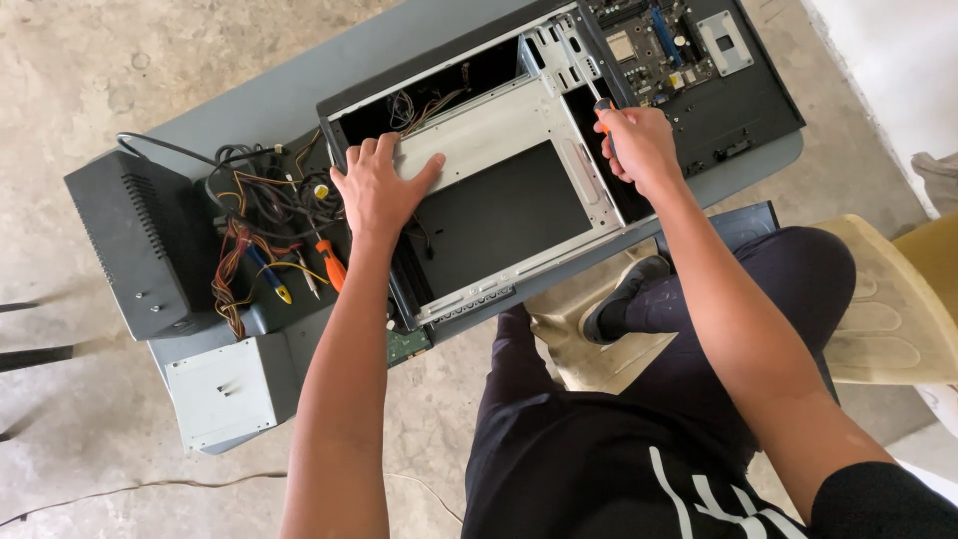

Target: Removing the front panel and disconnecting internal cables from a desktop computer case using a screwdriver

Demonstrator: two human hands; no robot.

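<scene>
Left hand (377, 188) flat, fingers spread, bracing open computer case (499, 190) | right hand (639, 148) at case's far side, fisted around screwdriver (603, 112), tip down inside.

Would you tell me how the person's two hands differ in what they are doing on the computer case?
The left hand lies flat and open on the computer case, holding nothing; the right hand is closed around a screwdriver. The left hand is near the case's wired end, the right hand near the motherboard. Both are bare.

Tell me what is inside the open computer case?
Inside the computer case are bare metal panels and loose wires. The left hand and right hand cover parts beneath them.
</scene>
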